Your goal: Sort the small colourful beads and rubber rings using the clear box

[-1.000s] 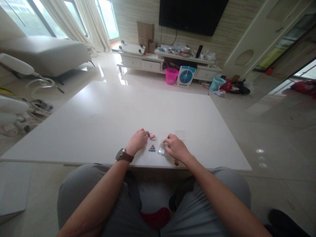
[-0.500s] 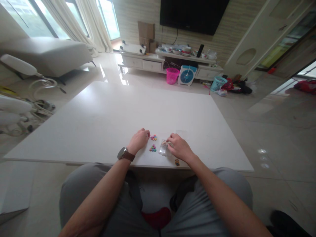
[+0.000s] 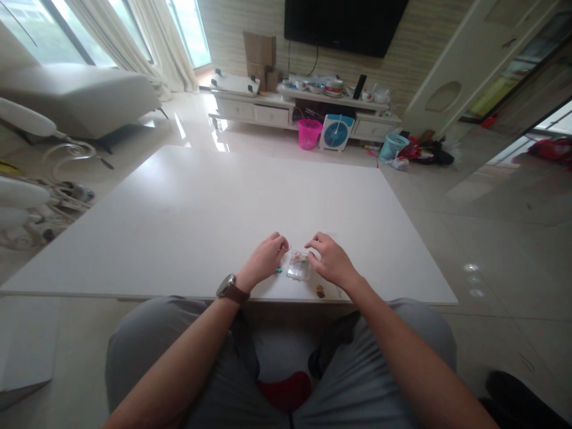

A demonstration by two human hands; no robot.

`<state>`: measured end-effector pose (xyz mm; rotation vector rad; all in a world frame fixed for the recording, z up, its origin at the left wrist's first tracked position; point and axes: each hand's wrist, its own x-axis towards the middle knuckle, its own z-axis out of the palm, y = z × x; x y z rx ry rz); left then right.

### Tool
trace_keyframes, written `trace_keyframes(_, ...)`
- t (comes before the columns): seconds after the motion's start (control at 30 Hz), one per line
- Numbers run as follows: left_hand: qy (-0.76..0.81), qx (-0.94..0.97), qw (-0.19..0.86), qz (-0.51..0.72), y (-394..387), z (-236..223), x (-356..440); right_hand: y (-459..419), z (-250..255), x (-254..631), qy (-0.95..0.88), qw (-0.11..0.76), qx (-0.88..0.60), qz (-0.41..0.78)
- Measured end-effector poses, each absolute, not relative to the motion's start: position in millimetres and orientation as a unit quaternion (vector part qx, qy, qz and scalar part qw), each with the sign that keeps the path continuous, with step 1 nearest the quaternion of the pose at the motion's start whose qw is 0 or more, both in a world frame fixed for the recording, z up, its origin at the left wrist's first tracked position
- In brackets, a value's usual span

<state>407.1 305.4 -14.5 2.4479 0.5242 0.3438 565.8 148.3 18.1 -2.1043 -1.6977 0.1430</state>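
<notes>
A small clear plastic box (image 3: pixel 298 273) lies on the white table (image 3: pixel 250 190), with a pale tangle of cord (image 3: pixel 298 257) in its far part. My left hand (image 3: pixel 267 255) is at the box's left side, fingers pinched together; a thin pale bit shows at the fingertips, too small to name. Under that hand a teal bead-like piece (image 3: pixel 279 270) peeks out, and the other colourful pieces are hidden. At the box's right edge, my right hand (image 3: pixel 329 257) has thumb and forefinger apart with nothing visible between them. A small yellow and dark figure (image 3: pixel 320 291) lies near the table's front edge.
Beyond the table stand a pink basket (image 3: pixel 309 134), a blue and white fan (image 3: pixel 336 132) and a light blue basket (image 3: pixel 393 146). A low cabinet (image 3: pixel 270 115) with dishes on top runs along the wall. My knees are just below the table's front edge.
My left hand has moved right, over the colourful pieces and up to the box. The right hand has come off the cord, and its fingers have opened.
</notes>
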Motion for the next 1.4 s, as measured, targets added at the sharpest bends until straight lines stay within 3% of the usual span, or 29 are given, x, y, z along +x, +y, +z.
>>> trace_keyframes(0.43, 0.186, 0.912, 0.337, 0.139, 296.3, -25.1, 418.0, 152.7, 3.8, 556.7, -0.640, 0.167, -0.745, 0.085)
trace_keyframes(0.63, 0.224, 0.896, 0.345, 0.166, 309.2, -21.3, 411.2, 155.4, 1.6, 552.2, -0.673, 0.104, -0.727, 0.086)
trace_keyframes(1.07, 0.303, 0.890, 0.303, 0.154, 340.4, -11.0, 391.6, 152.2, 4.9, 558.6, -0.667, 0.132, -0.730, 0.069)
trace_keyframes(1.23, 0.255, 0.908, 0.306, 0.130, 337.1, -30.0, 392.6, 146.5, 17.9, 574.6, -0.644, 0.192, -0.740, 0.035)
trace_keyframes(1.4, 0.194, 0.925, 0.299, 0.132, 330.2, -43.0, 401.5, 138.8, 22.4, 584.4, -0.622, 0.195, -0.758, 0.029)
